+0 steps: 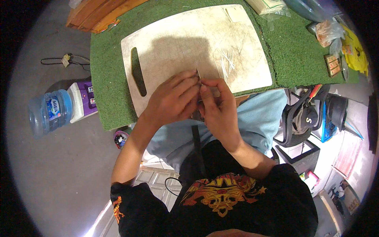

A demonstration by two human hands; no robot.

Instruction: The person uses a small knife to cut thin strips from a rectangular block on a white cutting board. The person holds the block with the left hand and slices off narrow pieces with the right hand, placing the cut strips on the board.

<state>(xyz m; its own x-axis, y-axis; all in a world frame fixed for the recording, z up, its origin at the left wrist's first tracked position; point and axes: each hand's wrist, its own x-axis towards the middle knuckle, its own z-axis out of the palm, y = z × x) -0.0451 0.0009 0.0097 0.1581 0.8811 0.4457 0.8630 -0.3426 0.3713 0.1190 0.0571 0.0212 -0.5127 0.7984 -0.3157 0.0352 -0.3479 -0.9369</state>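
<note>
A worn white cutting board (171, 50) lies before me, its slot handle on the left. My left hand (174, 99) and my right hand (217, 103) meet at the board's near edge. Between their fingertips is a small thin pale piece (198, 74), held by both; my fingers hide its lower part. Several thin white sticks (227, 62) lie loosely piled on the board, beyond my right hand. Small pale paper-like sheets (235, 14) rest at the board's far right corner, with thin strips beside them.
Green artificial turf (109, 71) covers the table around the board. A wooden object (103, 14) stands at the far left. On the right are a small printed box (333, 65), plastic bags (325, 32) and a packet of pale sheets (265, 6). A water bottle (51, 109) is left of the table.
</note>
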